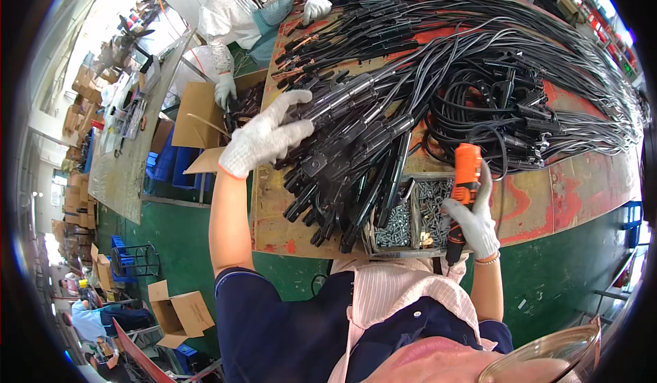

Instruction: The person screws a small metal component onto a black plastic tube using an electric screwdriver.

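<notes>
My left hand, in a white knit glove, is at the left side of a heap of black clamp-like cable ends. Its fingers are spread apart against the nearest black parts; no firm grip shows. My right hand, gloved too, is wrapped round an orange and black power screwdriver. The tool stands roughly upright beside a divided metal tray at the table's near edge. Small silvery screws fill its left part, and more screws with some brass-coloured pieces lie in its right part.
Long black cables run across the worn red and yellow table. A coiled cable bundle lies right of the heap. Across the far left corner, a co-worker in white gloves handles parts near an open cardboard box.
</notes>
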Tool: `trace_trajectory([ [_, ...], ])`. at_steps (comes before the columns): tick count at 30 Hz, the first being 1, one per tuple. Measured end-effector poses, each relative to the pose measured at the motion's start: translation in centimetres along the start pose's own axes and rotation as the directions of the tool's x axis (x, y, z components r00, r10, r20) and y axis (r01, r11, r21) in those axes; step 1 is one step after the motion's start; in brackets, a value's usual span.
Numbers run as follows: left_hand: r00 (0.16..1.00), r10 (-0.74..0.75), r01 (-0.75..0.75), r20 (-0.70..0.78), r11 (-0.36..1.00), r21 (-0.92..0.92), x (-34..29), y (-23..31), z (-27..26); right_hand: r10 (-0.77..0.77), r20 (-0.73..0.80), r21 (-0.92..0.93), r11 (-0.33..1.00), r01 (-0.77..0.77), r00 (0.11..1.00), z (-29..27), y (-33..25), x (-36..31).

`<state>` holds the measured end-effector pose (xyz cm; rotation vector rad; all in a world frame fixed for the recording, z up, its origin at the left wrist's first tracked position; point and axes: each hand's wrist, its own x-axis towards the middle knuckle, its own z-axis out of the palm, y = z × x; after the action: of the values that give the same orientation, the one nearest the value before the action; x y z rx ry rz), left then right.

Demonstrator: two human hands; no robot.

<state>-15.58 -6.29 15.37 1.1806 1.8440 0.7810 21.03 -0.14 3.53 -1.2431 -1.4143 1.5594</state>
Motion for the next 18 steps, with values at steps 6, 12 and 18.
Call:
trace_trajectory([
  [6,0.967,0.145,-0.021,-0.208,0.864,0.503,-2.3,-1.0,-1.5,-0.299,0.128,-0.668,0.678,0.305,0.946,0.2,2.2,1.3],
  [12,0.866,0.182,0.032,-0.466,0.909,0.415,7.8,-8.8,-5.8,-0.268,0.018,-0.771,0.610,0.183,0.963,-1.7,1.7,0.5],
  [18,0.908,0.210,0.089,-0.362,0.749,0.657,18.1,-10.7,-7.7,-0.222,-0.084,-0.740,0.667,0.088,0.971,-2.8,0.7,0.1],
])
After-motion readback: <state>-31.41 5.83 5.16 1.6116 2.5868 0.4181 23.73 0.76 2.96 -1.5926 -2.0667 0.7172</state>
